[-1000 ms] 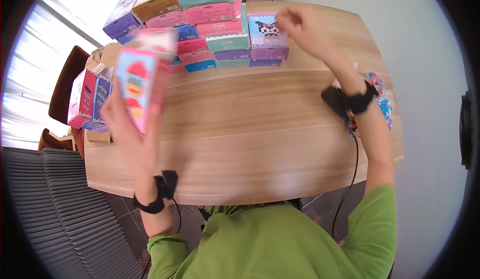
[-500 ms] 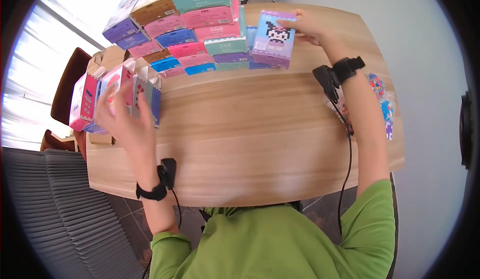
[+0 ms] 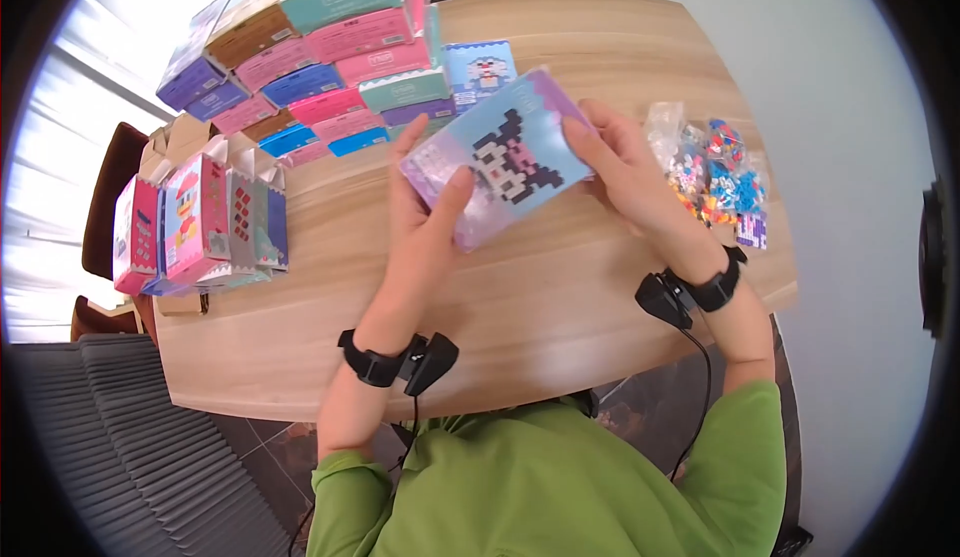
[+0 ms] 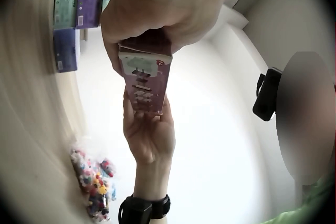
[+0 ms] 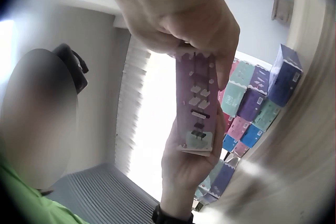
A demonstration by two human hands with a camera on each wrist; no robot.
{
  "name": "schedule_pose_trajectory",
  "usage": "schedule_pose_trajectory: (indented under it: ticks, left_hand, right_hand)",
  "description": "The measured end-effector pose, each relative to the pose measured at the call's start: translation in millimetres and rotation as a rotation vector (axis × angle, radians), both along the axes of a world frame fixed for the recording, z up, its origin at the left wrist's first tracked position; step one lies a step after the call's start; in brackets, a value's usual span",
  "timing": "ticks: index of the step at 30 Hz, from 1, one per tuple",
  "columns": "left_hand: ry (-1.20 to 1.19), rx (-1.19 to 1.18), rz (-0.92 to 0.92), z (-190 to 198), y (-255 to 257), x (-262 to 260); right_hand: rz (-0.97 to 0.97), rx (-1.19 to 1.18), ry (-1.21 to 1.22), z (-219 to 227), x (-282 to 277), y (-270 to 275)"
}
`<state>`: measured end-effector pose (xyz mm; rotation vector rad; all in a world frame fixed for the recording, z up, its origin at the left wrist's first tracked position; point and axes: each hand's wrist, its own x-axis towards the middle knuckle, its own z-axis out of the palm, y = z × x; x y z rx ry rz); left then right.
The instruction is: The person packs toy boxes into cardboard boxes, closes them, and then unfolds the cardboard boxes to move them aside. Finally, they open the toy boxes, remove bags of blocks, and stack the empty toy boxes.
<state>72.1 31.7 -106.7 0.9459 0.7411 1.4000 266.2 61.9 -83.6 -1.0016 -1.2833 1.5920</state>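
Note:
A purple and light-blue toy box (image 3: 510,162) with a black pixel character on its front is held tilted above the table, between both hands. My left hand (image 3: 420,207) grips its lower left end, thumb across the front. At the upper right end my right hand (image 3: 630,167) holds it, thumb on the front edge. In the left wrist view the narrow purple side of the box (image 4: 144,85) shows, printed with small parts. The right wrist view shows a similar printed side of the box (image 5: 197,100), a hand at each end.
Colourful boxes (image 3: 350,42) are stacked at the back left. A blue box (image 3: 480,72) stands at the stack's right end. Opened boxes (image 3: 200,222) stand at the table's left edge. Clear bags of small colourful pieces (image 3: 735,187) lie on the right of the wooden table (image 3: 560,307).
My left hand let go of a pink box among the opened boxes at left, then came to the middle. My right hand took the purple box from the stack and brought it nearer.

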Motion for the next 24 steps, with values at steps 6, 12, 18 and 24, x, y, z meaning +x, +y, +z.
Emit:
schedule_pose_trajectory:
  ticks: [6,12,18,24]
  left_hand:
    - [-0.019,-0.051,0.025,-7.8,3.1,-19.6]
    - [0.1,-0.048,0.155,-12.5,1.1,-35.2]
    - [0.38,0.174,0.144,1.6,-6.6,-38.0]
    - [0.624,0.216,0.084,14.2,-20.2,-39.0]
  right_hand:
    - [0.098,-0.317,0.351,-23.0,-5.7,29.4]
    - [-0.462,1.07,-0.662,-0.9,-12.8,27.6]
    - [0.267,0.386,-0.443,4.8,-14.3,24.0]
    - [0.471,0.198,-0.088,-20.9,-26.1,15.9]
